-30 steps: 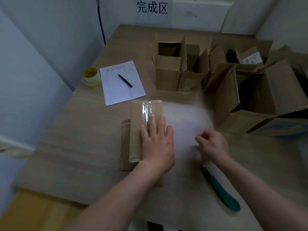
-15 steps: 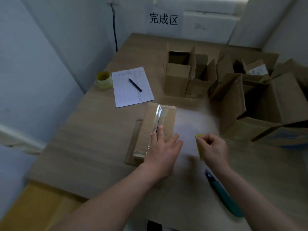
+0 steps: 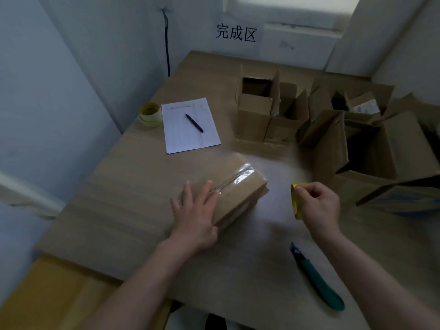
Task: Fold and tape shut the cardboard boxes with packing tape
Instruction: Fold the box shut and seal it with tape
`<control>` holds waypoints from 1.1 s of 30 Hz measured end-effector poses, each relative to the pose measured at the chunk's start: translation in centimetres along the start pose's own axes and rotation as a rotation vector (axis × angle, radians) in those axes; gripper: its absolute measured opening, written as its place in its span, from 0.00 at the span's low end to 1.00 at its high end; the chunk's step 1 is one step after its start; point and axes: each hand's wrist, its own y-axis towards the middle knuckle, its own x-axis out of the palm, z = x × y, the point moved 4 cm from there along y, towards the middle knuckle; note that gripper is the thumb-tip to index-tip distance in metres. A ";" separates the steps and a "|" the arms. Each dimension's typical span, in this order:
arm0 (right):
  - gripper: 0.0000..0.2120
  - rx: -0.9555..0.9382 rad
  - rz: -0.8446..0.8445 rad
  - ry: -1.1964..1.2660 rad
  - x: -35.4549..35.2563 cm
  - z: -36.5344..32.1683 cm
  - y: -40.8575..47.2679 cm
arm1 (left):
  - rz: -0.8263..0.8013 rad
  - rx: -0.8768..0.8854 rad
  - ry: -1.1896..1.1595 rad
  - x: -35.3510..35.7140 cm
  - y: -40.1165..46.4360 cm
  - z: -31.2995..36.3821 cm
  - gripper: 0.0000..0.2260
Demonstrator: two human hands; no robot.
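A small closed cardboard box (image 3: 240,186) lies in the middle of the table, turned at an angle, with a strip of clear tape along its top seam. My left hand (image 3: 195,210) rests flat on the box's near end, fingers straight and spread. To the right, my right hand (image 3: 317,203) grips a yellow roll of packing tape (image 3: 296,201), held on edge just above the table.
A green utility knife (image 3: 316,279) lies near the front right. Several open cardboard boxes (image 3: 257,108) crowd the back and right. A sheet of paper (image 3: 189,125) with a black pen (image 3: 194,123) and a second tape roll (image 3: 150,114) sit at the back left.
The box has been turned clockwise, its far end swinging right. My right hand went from curled and holding nothing visible to holding up the yellow tape roll. The camera tilted down.
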 end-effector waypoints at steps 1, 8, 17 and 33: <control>0.07 -0.001 0.001 0.000 -0.1 0.2 -0.1 | -0.022 0.080 -0.012 -0.7 0.3 -1.0 0.38; 0.09 -0.013 0.027 0.007 0.5 0.2 0.1 | 0.086 -0.052 -0.070 -6.1 2.1 -3.5 0.18; 0.09 -0.074 -0.112 -0.051 2.2 0.2 -1.2 | -0.103 0.209 0.015 -0.8 3.1 4.2 0.44; 0.05 -0.369 -0.613 -0.781 1.0 -4.9 -7.4 | 0.245 0.360 -0.873 -2.8 -4.1 7.4 0.08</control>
